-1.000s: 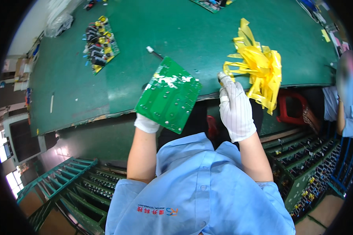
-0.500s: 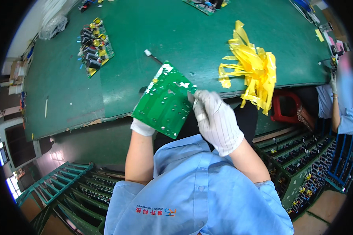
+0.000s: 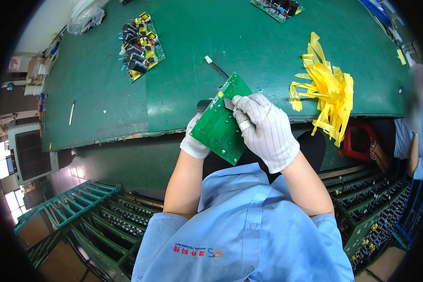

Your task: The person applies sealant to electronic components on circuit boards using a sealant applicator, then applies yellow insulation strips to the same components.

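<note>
In my gloved left hand (image 3: 196, 139) is a green circuit board (image 3: 221, 129), gripped at its left edge with the soldered side facing up. A dark cable with a white plug (image 3: 208, 60) sticks out past the board's far end. My gloved right hand (image 3: 266, 130) is closed round a small flat metal blade (image 3: 229, 104), whose tip lies against the board near a yellow dot. The blade's handle is hidden in my fingers. Part of a dark rounded component (image 3: 203, 105) shows under the board's left side.
A bundle of yellow tape strips (image 3: 325, 89) hangs over the table (image 3: 174, 113) edge at right. Circuit boards with components (image 3: 143, 47) lie farther back. A thin white stick (image 3: 72, 113) is at left. Racks of parts (image 3: 371, 221) flank me; a red stool (image 3: 357, 141) and another person are at right.
The blade has moved from the board's right edge onto its surface, toward the yellow dot. The board is tilted more steeply. The whole view has shifted, so the table things appear farther right.
</note>
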The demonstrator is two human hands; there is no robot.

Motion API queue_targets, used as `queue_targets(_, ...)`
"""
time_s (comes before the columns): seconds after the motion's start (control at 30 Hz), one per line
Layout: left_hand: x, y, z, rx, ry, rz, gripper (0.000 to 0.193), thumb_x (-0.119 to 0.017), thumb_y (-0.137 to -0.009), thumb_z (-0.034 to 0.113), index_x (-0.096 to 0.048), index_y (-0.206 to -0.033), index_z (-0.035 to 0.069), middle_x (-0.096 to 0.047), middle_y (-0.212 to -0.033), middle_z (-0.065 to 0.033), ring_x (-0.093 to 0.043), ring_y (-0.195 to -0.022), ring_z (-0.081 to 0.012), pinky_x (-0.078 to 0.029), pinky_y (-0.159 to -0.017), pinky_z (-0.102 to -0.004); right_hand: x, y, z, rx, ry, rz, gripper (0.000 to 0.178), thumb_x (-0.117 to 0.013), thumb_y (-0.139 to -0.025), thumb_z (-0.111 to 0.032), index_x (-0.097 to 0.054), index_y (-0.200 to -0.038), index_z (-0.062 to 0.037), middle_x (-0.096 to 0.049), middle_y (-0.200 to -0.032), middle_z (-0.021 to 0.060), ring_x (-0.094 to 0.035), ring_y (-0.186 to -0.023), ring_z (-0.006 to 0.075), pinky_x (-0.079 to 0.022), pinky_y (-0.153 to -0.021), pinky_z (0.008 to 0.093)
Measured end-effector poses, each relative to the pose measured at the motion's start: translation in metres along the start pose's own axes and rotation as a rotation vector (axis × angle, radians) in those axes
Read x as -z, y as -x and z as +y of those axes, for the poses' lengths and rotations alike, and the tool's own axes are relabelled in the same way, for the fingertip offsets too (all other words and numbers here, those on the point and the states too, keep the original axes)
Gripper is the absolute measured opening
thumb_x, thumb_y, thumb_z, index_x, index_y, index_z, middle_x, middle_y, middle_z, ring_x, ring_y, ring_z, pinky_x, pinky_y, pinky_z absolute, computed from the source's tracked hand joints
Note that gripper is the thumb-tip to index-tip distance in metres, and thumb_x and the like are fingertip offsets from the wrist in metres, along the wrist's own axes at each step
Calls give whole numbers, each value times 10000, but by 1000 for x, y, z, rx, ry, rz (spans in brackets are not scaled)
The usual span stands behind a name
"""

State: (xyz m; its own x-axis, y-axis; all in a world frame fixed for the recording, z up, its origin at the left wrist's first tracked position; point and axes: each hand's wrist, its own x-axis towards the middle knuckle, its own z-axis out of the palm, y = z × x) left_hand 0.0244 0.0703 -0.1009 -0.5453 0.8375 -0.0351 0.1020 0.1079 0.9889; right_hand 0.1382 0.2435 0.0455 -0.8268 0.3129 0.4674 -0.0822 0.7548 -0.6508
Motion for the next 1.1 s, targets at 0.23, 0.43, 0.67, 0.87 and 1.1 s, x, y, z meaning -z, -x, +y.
queue_targets(0.23, -4, -8, 39, 260, 1052, -73, 352, -501, -1023, 193, -511, -1362, 98, -608, -1234, -53, -611, -1111, -165, -534, -932, -318, 7, -5, 13, 71, 40, -95, 195, -660, -863, -97, -641, -1054, -62, -631, -902, 113, -655, -757, 311, -524, -603, 395)
queue_targets(0.43, -1, -9, 45, 205, 1421, -235, 377, -438, -1060, 233, -474, -1415, 115, -584, -1301, -50, -597, -1164, -161, -523, -987, -336, -3, -6, 21, 91, 8, -96, 169, -646, -872, -106, -638, -1038, -75, -631, -901, 103, -656, -777, 309, -527, -607, 404)
queue_targets(0.67, -3, -7, 31, 13, 742, -168, 385, -450, -1054, 238, -467, -1419, 119, -578, -1309, -47, -578, -1195, -166, -520, -991, -349, -3, -8, 19, 56, 53, -134, 353, -606, -882, -126, -589, -1234, -105, -631, -959, 126, -660, -827, 320, -552, -626, 421)
queue_targets(0.87, -2, -12, 36, 112, 1160, -251, 412, -462, -1042, 250, -444, -1433, 121, -567, -1321, -55, -564, -1216, -183, -504, -1011, -366, 5, -14, 24, 101, 11, -273, 435, -544, -879, -88, -551, -1313, -117, -642, -1097, 155, -659, -931, 348, -569, -717, 447)
queue_targets(1.1, -6, -11, 49, 89, 1245, -311, 439, -460, -1042, 278, -420, -1455, 136, -547, -1347, -60, -548, -1235, -192, -511, -999, -383, -2, -10, 29, 112, -96, -153, 378, -513, -916, -63, -564, -1289, -105, -662, -1169, 140, -649, -990, 380, -563, -791, 461)
